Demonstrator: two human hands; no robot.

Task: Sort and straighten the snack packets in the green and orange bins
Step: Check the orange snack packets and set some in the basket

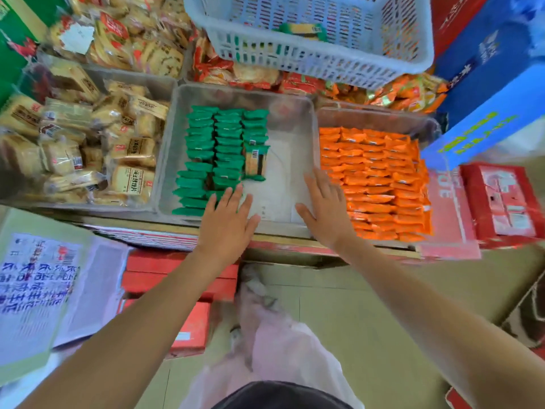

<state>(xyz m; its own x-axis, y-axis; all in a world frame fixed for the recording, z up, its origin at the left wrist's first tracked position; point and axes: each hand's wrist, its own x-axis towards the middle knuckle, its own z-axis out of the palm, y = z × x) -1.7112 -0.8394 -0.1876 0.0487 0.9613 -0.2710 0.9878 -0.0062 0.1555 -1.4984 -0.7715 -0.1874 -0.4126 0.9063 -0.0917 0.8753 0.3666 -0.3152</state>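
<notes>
A clear bin [295, 113] in the middle holds green snack packets [206, 154] standing in rows along its left half. One green packet [255, 162] lies flat, face up, beside the rows. The bin's right half shows a bare white floor. To the right, a second clear bin [374, 116] is packed with rows of orange packets [380, 178]. My left hand [227, 219] reaches over the front edge of the green bin, fingers straight, at the nearest green packets. My right hand [324, 208] is spread flat over the green bin's front right corner, holding nothing.
A bin of tan biscuit packs [88, 149] stands at the left. A light blue plastic basket [318, 33] sits on the far bins. Blue cartons [483, 93] and red boxes [501, 202] crowd the right. Red boxes [165, 278] and a printed carton [38, 284] lie below.
</notes>
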